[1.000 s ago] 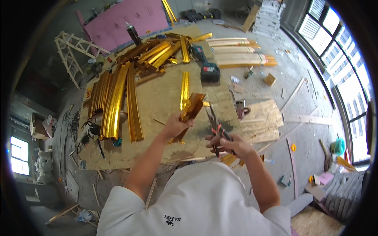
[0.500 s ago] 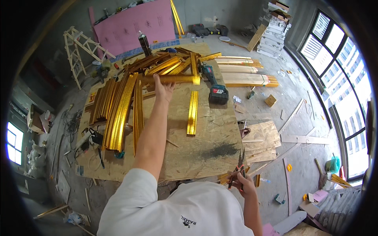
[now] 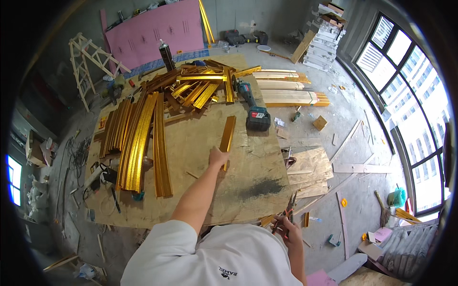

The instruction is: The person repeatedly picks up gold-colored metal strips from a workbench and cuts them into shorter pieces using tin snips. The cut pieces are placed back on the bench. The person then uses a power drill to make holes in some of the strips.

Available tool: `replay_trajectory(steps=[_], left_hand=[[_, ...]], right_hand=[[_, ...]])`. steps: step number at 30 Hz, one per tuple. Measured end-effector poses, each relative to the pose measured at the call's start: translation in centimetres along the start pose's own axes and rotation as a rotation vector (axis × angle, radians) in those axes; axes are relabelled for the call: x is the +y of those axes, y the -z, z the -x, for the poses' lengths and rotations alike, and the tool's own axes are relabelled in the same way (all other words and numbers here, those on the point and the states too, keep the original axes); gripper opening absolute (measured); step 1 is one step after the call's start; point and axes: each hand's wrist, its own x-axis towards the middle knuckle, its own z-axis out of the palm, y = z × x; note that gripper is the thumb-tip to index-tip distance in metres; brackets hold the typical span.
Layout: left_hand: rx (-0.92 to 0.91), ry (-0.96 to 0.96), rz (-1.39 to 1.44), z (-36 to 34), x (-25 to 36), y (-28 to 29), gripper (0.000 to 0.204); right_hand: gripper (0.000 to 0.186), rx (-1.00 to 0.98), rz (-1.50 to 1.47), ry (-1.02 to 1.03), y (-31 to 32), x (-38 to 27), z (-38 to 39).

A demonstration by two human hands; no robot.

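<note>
My left hand (image 3: pixel 218 157) reaches out over the plywood worktop (image 3: pixel 200 190) and grips the near end of a short gold metal strip (image 3: pixel 227 135) that lies lengthwise on the board. Down at my right side, beyond the board's near right corner, my right hand (image 3: pixel 287 228) is closed on the red handles of a pair of snips (image 3: pixel 288 213), blades pointing up. A heap of short gold strips (image 3: pixel 200 88) lies at the far end of the board. Long gold strips (image 3: pixel 138 138) lie side by side on its left.
A cordless drill (image 3: pixel 254 108) lies on the board's far right, a dark spray can (image 3: pixel 167 56) stands at the far edge. Dark filings speckle the board's near right. Wood planks (image 3: pixel 291 90), plywood offcuts (image 3: pixel 312 171) and scraps litter the floor at right. Cables lie left.
My left hand put a gold piece onto the far heap, then drew back to the single strip in the middle of the board. The right hand dropped with the snips to my side.
</note>
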Motion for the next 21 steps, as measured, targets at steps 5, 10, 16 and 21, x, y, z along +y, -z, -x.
replay_trajectory(steps=[5,10,16,21], left_hand=[[-0.051,-0.142,0.552,4.7,0.7,4.6,0.067],[-0.484,-0.332,1.339,8.2,1.4,10.3,0.074],[-0.486,-0.37,1.255,8.9,4.4,13.7,0.051],[-0.495,-0.356,1.187,12.7,5.3,12.8,0.05]], right_hand=[[0.034,-0.013,0.025,-0.039,-0.7,-0.1,-1.1],[0.037,-0.089,0.069,-0.067,-2.1,-1.2,-2.2],[0.035,-0.096,0.114,-0.065,-2.2,-1.3,-2.4],[0.037,-0.114,0.16,-0.039,-2.7,-1.7,-2.4]])
